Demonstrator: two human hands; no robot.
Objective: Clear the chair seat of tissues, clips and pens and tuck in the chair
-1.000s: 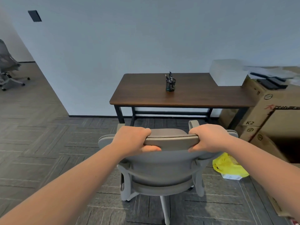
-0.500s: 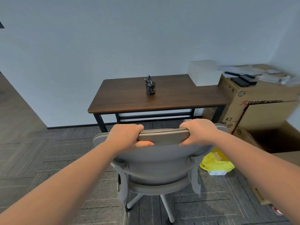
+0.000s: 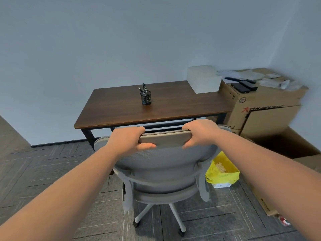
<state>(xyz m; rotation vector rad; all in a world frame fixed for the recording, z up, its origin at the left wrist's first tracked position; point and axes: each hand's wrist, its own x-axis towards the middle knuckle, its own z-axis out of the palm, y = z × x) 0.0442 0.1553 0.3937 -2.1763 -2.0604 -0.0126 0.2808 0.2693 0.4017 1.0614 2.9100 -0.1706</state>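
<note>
Chair (image 3: 165, 164) top is gripped by left hand (image 3: 127, 140) and right hand (image 3: 201, 132); pens (image 3: 143, 88) are stowed on bench (image 3: 173, 105), seat hidden, tucking-in judged unfinished.

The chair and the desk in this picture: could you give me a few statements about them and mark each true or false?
1. Both hands hold the top edge of the chair back. True: the left hand and the right hand each have a closed grip on it.
2. The pen holder lies tipped over on the floor. False: it stands upright on the desk.
3. A yellow bag sits on the floor to the right of the chair. True.
4. The cardboard box stands left of the desk. False: it stands at the desk's right end.
</note>
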